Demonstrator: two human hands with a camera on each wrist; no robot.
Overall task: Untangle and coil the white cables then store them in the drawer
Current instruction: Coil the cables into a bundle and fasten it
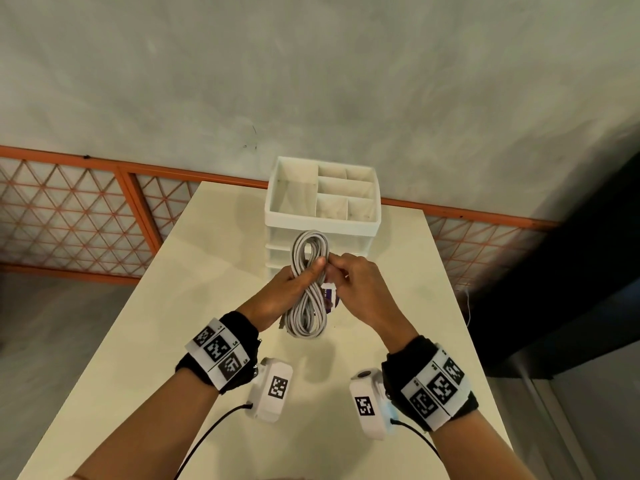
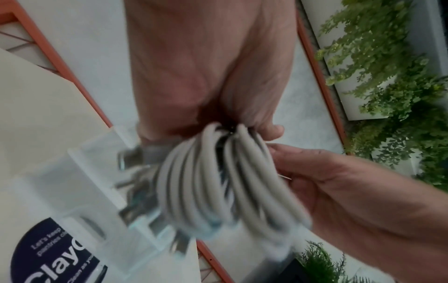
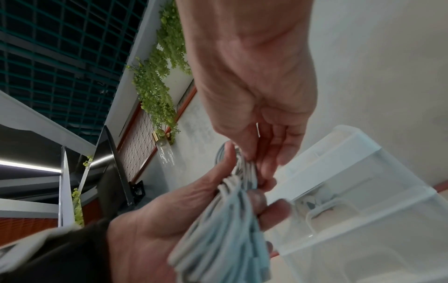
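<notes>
The coiled white cable (image 1: 309,284) is bunched into a figure-eight, its long axis running from the person toward the drawer unit (image 1: 322,216), held above the worktop (image 1: 194,271). The left hand (image 1: 294,289) grips its waist, thumb across it. The right hand (image 1: 360,289) pinches the strands at the same spot. The unit's top tray compartments look empty.

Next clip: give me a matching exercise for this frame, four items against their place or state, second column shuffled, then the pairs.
Items:
1. coiled white cable
2. left hand
3. right hand
4. drawer unit

Place or state:
A. stands at the table's far end
B. grips the bundle round its middle
C. fingers pinch at the bundle's waist from the other side
D. looped in a figure eight, held above the table

Pairs: 1-D, 2-B, 3-C, 4-A
</notes>
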